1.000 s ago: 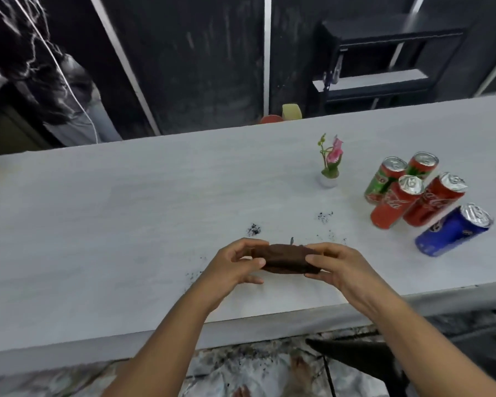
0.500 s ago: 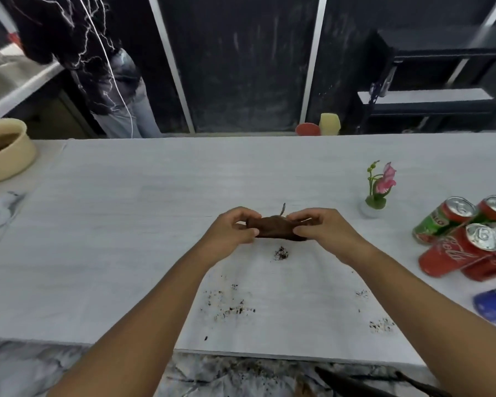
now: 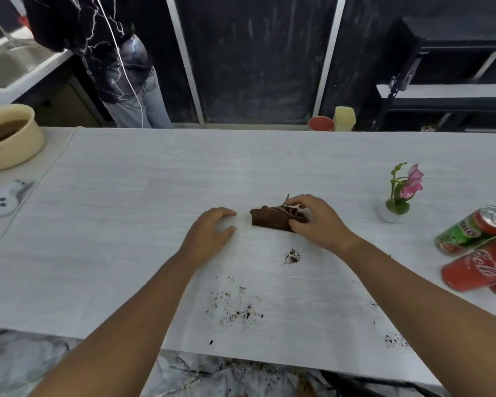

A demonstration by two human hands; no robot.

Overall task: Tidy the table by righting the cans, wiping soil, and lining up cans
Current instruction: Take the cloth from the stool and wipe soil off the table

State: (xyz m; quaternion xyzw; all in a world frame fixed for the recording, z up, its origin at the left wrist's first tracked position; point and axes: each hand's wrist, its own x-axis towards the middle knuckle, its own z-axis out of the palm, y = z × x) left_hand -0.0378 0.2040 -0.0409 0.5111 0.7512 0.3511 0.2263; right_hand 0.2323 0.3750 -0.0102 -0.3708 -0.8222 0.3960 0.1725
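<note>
Toward the middle of the tabletop (image 3: 126, 196), a folded brown cloth (image 3: 272, 217) lies flat, and the person's right hand (image 3: 315, 222) has its fingers pinched on the cloth's right end, thumb on the near edge and fingertips on top. The left hand (image 3: 209, 233) sits just beside the cloth's left end, curled loosely, its grip apart and holding nothing. As I judge it, the wiping has barely started: a small clump of soil (image 3: 292, 257) sits near the cloth on its near side, a wider scatter of soil specks (image 3: 236, 309) lies toward the near edge, and another patch (image 3: 395, 340) sits close to the near edge further right. Over at the right edge, the green-and-red can (image 3: 470, 229) and the red Coca-Cola can (image 3: 478, 267) appear upright and bunched together, partly cut off by the frame, so I cannot tell whether the lining up is finished. A small potted flower (image 3: 401, 193) stands beside them, toward the far side. Mostly the soil is what's left.
</note>
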